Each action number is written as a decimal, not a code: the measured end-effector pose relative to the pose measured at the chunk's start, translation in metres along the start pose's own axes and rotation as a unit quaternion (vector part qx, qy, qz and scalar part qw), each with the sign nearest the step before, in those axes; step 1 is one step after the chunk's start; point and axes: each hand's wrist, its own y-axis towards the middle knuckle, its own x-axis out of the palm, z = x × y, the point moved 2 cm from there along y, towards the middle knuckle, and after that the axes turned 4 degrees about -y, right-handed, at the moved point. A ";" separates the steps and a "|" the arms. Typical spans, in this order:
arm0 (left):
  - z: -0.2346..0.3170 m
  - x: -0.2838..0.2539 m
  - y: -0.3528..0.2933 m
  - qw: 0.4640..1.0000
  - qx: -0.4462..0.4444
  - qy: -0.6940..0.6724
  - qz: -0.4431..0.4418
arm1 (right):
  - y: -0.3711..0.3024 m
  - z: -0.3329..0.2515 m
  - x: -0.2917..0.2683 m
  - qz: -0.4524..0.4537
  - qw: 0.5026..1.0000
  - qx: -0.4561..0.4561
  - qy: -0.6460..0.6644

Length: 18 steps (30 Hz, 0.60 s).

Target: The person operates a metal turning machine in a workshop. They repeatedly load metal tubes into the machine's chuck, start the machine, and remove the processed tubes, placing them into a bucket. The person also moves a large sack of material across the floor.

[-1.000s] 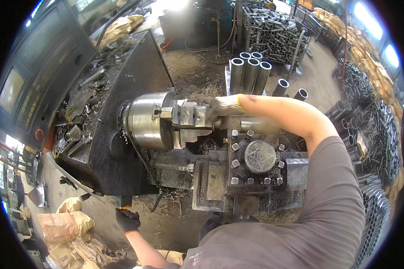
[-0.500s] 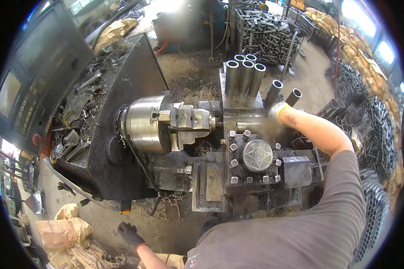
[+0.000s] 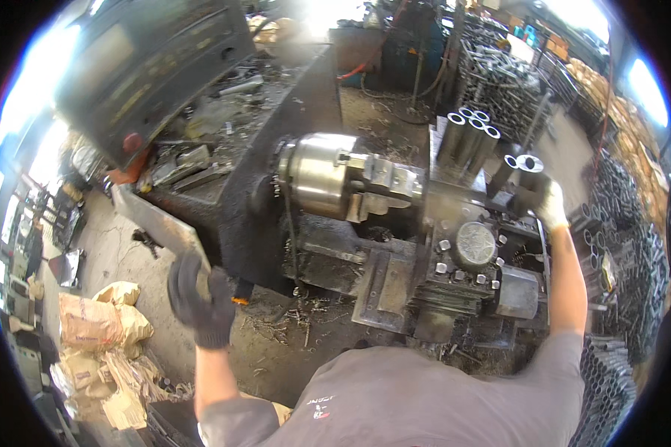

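Observation:
My right hand (image 3: 550, 205), in a pale glove, is closed round a short metal tube (image 3: 528, 184) standing beside the lathe's tool post (image 3: 475, 246). Its fingers are partly hidden and blurred. Just left of that tube stands another metal tube (image 3: 504, 179). Several more upright tubes (image 3: 470, 145) are grouped on a flat block behind the tool post. My left hand (image 3: 201, 302), in a dark glove, is raised with its fingers apart and nothing visible in it. It is in front of the lathe, below the large shiny chuck (image 3: 320, 175) and its stepped jaws (image 3: 384, 179).
A chip-strewn tray (image 3: 209, 134) lies left of the chuck. A flat metal plate (image 3: 156, 220) juts out behind my left hand. Paper sacks (image 3: 97, 320) lie at the lower left. Stacked tubes (image 3: 608, 380) and bins of metal parts (image 3: 499, 82) stand to the right and back.
The view has turned, shifting the lathe rightward. My left hand has come up from low beside the sacks. My right hand has moved from above the tool post to the right-hand upright tube.

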 end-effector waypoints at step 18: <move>-0.031 0.083 0.148 0.993 -0.096 -0.047 -0.046 | -0.260 -0.142 -0.030 0.079 0.924 -0.185 0.327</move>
